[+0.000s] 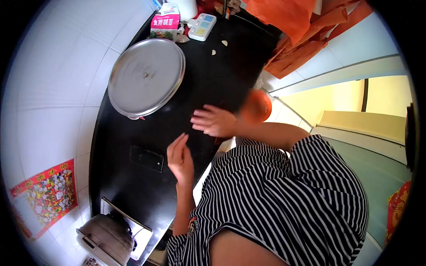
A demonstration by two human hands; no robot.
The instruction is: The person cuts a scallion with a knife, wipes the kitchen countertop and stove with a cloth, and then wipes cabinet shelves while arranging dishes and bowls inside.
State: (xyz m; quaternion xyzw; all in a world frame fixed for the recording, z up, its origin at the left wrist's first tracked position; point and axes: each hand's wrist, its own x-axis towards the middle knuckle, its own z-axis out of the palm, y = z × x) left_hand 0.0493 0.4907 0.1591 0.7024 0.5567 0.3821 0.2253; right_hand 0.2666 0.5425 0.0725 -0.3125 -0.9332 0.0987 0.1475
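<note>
My left hand (179,158) is raised over the black countertop (195,84), its fingers stretched out close together and nothing visible in them. To its upper right my right hand (214,121) has its fingers apart, slightly blurred, and holds nothing. The two hands do not touch. Left of my left hand lies a dark, flat phone-like slab (147,158). A large round metal lid (146,75) sits beyond the hands, covering what is beneath it. Near my right forearm is a blurred orange-red round container (262,107) at the counter's edge.
Two small pale pieces (219,48) lie on the counter. Behind the lid stand a pink and white packet (165,21) and a white power strip (202,26). Orange plastic bags (301,35) hang at upper right. A covered pan (106,238) stands at lower left, beside the tiled wall (49,128).
</note>
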